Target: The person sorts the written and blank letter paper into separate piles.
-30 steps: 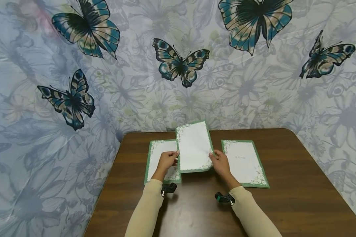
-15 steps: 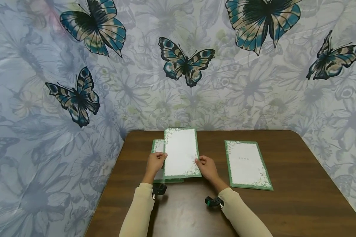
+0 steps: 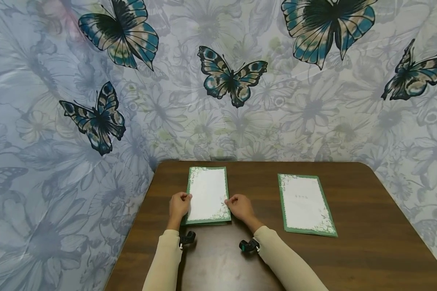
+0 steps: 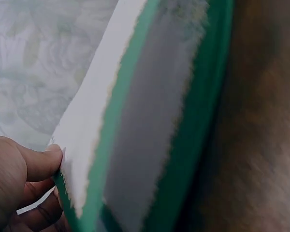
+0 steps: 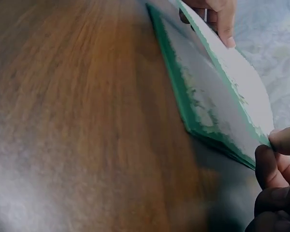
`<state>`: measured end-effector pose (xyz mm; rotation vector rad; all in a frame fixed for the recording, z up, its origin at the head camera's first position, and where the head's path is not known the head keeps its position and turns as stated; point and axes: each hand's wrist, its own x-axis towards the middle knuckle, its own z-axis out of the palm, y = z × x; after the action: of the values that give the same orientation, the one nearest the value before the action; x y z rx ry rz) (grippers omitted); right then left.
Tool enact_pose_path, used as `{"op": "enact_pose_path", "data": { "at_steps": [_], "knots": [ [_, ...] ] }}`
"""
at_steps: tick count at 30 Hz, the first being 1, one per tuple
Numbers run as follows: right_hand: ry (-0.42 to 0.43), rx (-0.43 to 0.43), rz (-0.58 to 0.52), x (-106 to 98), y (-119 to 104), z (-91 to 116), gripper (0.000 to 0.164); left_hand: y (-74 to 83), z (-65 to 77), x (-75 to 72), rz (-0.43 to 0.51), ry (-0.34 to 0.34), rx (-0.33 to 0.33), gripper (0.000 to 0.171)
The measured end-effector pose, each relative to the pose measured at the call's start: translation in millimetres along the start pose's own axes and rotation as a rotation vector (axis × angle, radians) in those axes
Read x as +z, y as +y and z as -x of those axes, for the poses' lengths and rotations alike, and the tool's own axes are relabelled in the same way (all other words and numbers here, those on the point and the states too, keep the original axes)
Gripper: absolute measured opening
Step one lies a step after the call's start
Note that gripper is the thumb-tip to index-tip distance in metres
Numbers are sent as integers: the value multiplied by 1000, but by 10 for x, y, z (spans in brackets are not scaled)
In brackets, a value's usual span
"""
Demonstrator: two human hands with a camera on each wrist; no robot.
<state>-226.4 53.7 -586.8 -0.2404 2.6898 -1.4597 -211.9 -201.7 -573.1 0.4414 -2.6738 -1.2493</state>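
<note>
A white sheet of paper (image 3: 207, 194) with a green floral border is held between both hands, just over a stack of like sheets (image 5: 210, 104) at the table's left. My left hand (image 3: 179, 205) pinches its left edge between thumb and fingers, as the left wrist view also shows. Its right edge, near the lower corner, is pinched by my right hand (image 3: 240, 207). In the right wrist view the held sheet is tilted, with a gap between it and the stack beneath. From the head view the held sheet covers nearly all of that stack.
Another green-bordered sheet (image 3: 307, 204) with a short line of faint print lies at the right on the brown wooden table (image 3: 357, 250). Behind the table's far edge hangs a butterfly-patterned backdrop (image 3: 160, 101). Both wrists carry black devices (image 3: 248, 245).
Both hands have carried the sheet left and down, from the middle of the table to over the left stack. The sheet at the right has stayed on the table.
</note>
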Motion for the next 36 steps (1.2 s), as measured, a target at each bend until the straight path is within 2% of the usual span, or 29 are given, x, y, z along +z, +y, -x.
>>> {"op": "enact_pose_path", "data": {
  "at_steps": [9,14,17,21,24,26,30,33,36],
  "knots": [
    [-8,6,127,81,-43,15,24,-147,-2,11,-48,42,-34,30],
    [17,11,102,107,7,24,24,-129,18,12,-42,70,-46,41],
    [24,7,49,92,58,73,25,-62,61,28,-64,83,-23,40],
    [38,-40,-24,27,137,217,23,80,161,78,-85,75,41,36],
    [63,-112,-78,-27,268,335,21,190,234,130,-68,79,68,33],
    [84,-187,-164,-71,376,368,21,256,259,156,-56,82,82,33],
    [61,-297,-330,-239,338,325,22,422,216,178,-82,72,135,34],
    [38,-284,-372,-400,221,293,24,559,167,261,-132,23,198,39],
    [44,-268,-402,-470,217,279,27,653,166,366,-161,-23,249,46]
  ]
}}
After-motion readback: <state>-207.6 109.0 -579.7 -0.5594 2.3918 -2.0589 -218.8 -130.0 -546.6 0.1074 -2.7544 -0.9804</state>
